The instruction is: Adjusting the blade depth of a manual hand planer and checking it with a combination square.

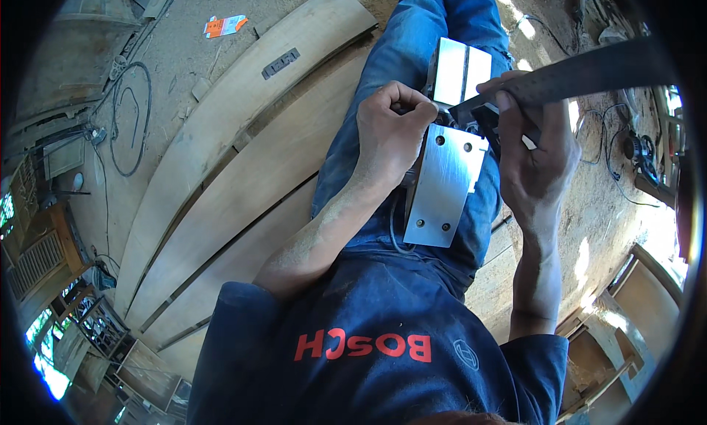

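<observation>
An upturned electric planer (445, 189) lies across my lap on my blue jeans (405, 34), its silver sole plates showing and a dark cutter opening between them. My left hand (387, 134) is closed in a pinch beside that opening; what its fingertips hold is hidden. My right hand (534, 149) grips a long dark flat strip (589, 75), like a metal ruler, which reaches from the upper right down to the opening, its lower end over the cutter area. A cord runs from the planer's left side toward my waist.
Long curved wooden boards (221, 174) lie along my left. An orange and white carton (224, 26) and a looped cable (132, 123) are on the dusty floor. At the right are tangled cords and a dark power tool (639, 152); wooden furniture pieces (40, 255) stand around the edges.
</observation>
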Motion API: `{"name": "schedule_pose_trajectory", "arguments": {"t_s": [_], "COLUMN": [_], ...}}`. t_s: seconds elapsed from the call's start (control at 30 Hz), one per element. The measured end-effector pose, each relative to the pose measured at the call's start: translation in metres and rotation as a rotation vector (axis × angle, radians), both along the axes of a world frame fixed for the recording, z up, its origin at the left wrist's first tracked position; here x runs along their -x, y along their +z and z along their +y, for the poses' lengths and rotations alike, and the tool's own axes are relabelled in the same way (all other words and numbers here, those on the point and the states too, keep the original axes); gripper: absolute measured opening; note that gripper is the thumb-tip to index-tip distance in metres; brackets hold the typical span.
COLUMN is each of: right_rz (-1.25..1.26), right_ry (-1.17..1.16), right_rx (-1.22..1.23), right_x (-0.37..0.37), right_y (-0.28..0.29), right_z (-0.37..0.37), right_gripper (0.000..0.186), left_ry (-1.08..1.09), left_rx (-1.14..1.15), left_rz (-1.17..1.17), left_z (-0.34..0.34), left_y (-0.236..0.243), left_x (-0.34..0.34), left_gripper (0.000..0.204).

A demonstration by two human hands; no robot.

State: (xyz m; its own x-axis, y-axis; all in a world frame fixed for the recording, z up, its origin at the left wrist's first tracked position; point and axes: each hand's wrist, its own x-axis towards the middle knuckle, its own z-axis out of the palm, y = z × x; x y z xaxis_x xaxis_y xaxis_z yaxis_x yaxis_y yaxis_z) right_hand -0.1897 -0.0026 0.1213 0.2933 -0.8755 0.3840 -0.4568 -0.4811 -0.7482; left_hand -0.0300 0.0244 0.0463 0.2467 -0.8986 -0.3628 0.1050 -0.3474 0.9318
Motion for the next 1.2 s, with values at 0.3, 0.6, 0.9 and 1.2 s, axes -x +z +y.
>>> {"name": "schedule_pose_trajectory", "arguments": {"t_s": [0.3, 0.6, 0.9, 1.2], "right_rz": [0.020, 0.074, 0.029, -0.085], "right_ry": [-0.003, 0.028, -0.018, -0.012], "right_rx": [-0.004, -0.014, -0.051, -0.037], "right_x": [0.000, 0.003, 0.000, 0.006], "right_y": [0.004, 0.001, 0.006, 0.001], "right_z": [0.002, 0.003, 0.005, 0.009], "right_gripper": [0.025, 0.022, 0.022, 0.021], "left_ry": [-0.011, 0.016, -0.007, -0.022], "left_rx": [0.019, 0.017, 0.020, 0.058], "left_rz": [-0.002, 0.041, 0.006, -0.040], "left_z": [0.001, 0.001, 0.001, 0.004], "left_y": [-0.001, -0.005, -0.004, -0.004], "left_x": [-0.002, 0.001, -0.003, -0.010], "left_gripper": [0.009, 0.010, 0.009, 0.012]}}
